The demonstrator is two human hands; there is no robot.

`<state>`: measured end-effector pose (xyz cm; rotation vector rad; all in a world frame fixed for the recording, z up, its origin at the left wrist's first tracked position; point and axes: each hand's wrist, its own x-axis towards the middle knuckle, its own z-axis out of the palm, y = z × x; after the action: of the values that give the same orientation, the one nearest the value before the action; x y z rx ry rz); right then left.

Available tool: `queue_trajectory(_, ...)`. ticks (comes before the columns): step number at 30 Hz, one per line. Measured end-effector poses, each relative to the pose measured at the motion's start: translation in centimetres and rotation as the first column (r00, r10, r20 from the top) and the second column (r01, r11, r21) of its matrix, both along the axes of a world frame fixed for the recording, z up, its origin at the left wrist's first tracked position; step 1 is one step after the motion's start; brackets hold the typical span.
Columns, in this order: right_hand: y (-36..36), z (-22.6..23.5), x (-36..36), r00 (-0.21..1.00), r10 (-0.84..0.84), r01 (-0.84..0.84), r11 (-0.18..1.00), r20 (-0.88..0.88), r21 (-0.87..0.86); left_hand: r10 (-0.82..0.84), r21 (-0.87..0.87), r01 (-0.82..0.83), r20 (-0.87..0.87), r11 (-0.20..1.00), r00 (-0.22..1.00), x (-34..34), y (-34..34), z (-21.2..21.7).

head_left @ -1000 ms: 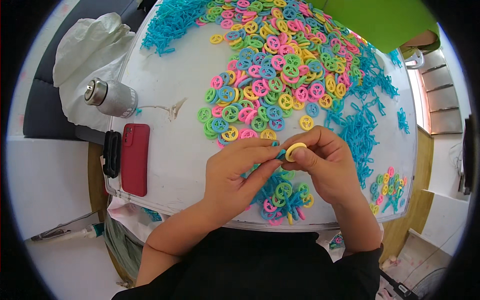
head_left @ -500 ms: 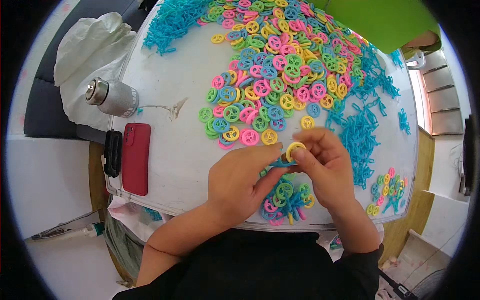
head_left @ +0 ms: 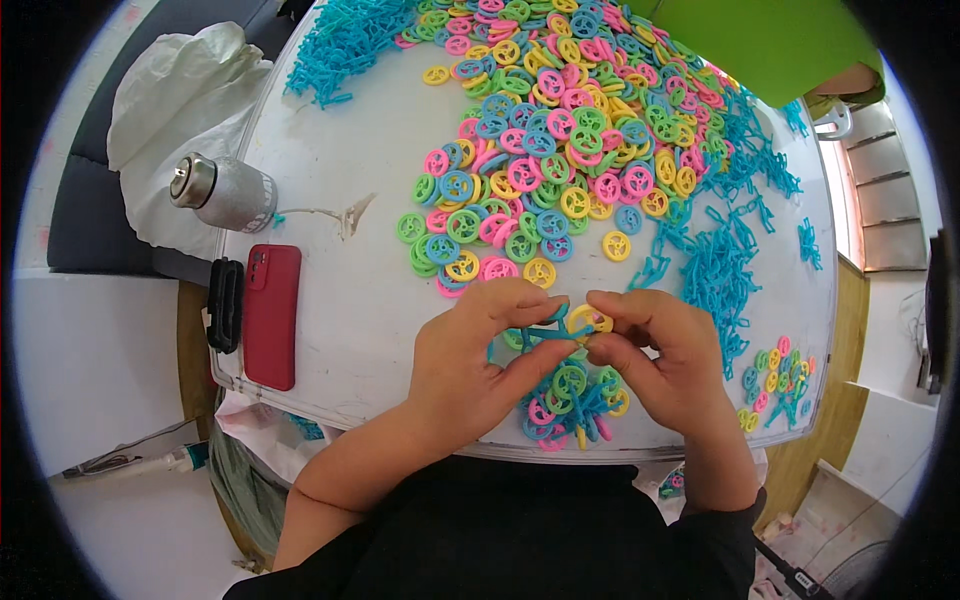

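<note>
Between thumb and fingers, my left hand [head_left: 462, 368] pinches a blue plastic forked piece [head_left: 545, 333]. My right hand [head_left: 668, 358] grips a yellow toy wheel [head_left: 577, 318] by its edge, and the wheel touches the end of the forked piece. Right below my hands, close to the table's near edge, lies a small heap of blue pieces with colored wheels [head_left: 568, 385], partly covered by my fingers. Beyond my hands spreads a large pile of pink, yellow, green and blue wheels [head_left: 560, 150]. Many blue plastic pieces [head_left: 718, 280] are heaped to its right.
On the white table [head_left: 340, 300] lie a red phone [head_left: 272, 318], a black case [head_left: 226, 306] and a grey bottle [head_left: 235, 195] at left. More blue pieces [head_left: 350, 45] are heaped far left. A smaller wheel cluster [head_left: 782, 365] sits right. A person in green [head_left: 760, 45] stands opposite.
My right hand has lowered slightly and turned, bringing the yellow wheel from upright above the blue forked piece to its end. Several blue pieces right of my hand now show.
</note>
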<state>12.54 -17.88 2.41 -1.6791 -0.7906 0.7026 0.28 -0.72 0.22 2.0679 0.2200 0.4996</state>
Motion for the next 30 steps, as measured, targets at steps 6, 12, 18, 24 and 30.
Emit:
queue_trajectory(6,-0.1,-0.2,-0.6,0.981,-0.025,0.027,1.0,0.195,-0.007,-0.029,0.121,0.026,0.024,0.992,0.999,-0.3,-0.2,-0.5)
queue_trajectory(12,-0.3,-0.8,1.7,0.706,-0.149,0.225,0.974,-0.693,0.019,-0.399,0.102,0.386,0.186,0.917,0.898,0.9,1.0,0.9)
queue_trajectory(18,1.4,-0.7,3.3,0.883,-0.035,-0.008,0.996,-0.467,-0.089,-0.314,0.261,0.237,0.317,0.936,0.895,0.5,2.1,-0.1)
queue_trajectory(24,3.9,-3.8,2.2,0.507,0.329,-0.019,0.928,0.797,-0.371,0.204,-0.586,-0.09,0.131,0.805,0.97,0.2,1.2,0.3)
queue_trajectory(30,3.8,-3.8,1.4,0.463,0.287,-0.022,0.95,0.838,-0.312,0.068,-0.508,-0.035,0.047,0.861,0.997,0.2,1.5,-0.1)
